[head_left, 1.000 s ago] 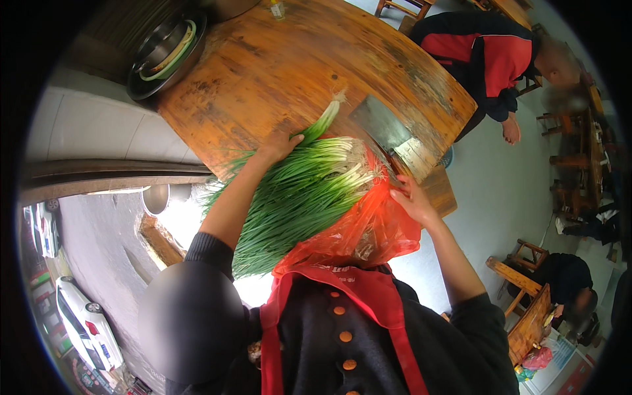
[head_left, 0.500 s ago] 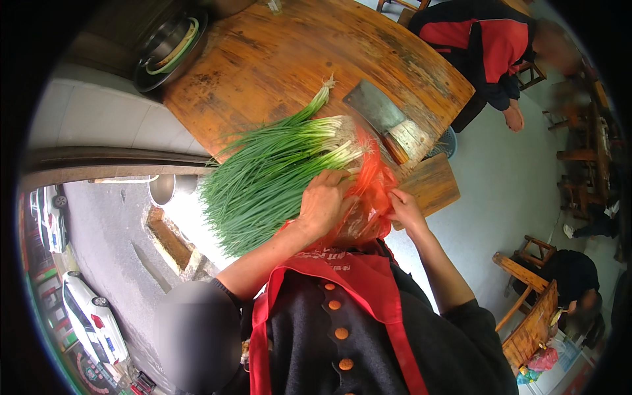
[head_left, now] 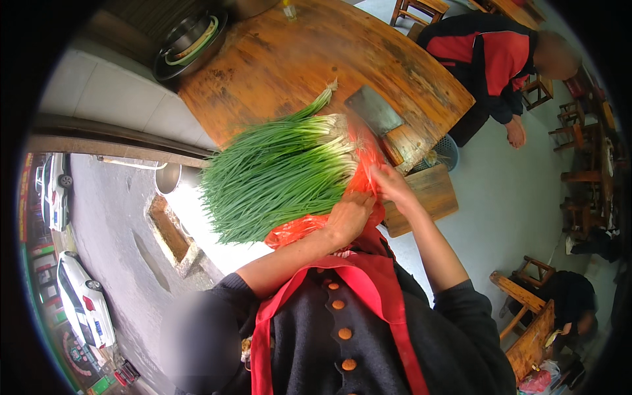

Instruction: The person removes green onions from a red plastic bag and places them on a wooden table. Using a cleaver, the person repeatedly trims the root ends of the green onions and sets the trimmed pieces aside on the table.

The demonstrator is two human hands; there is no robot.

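A large bundle of spring onions (head_left: 283, 171) lies on the near part of the wooden table, green tops to the left, white roots to the right. A thin red plastic bag (head_left: 368, 161) lies along the root end and shows again under the near edge. My left hand (head_left: 350, 216) is closed on the bag below the roots, its fingertips partly hidden in the plastic. Just to the right, my right hand (head_left: 394, 187) pinches the bag's edge. Beyond the roots a cleaver (head_left: 374, 109) rests flat, its blade pointing away to the left.
The wooden table (head_left: 289, 59) carries stacked metal bowls (head_left: 191, 43) at its far left corner. A wooden stool (head_left: 428, 201) and blue basket (head_left: 447, 151) stand to the right. A person in a red and black jacket (head_left: 503, 59) bends beyond them. Parked cars (head_left: 85, 299) are outside at left.
Both hands have shifted: the left down and right off the stems, the right up and left along the bag. More of the bag shows at the bundle's near edge.
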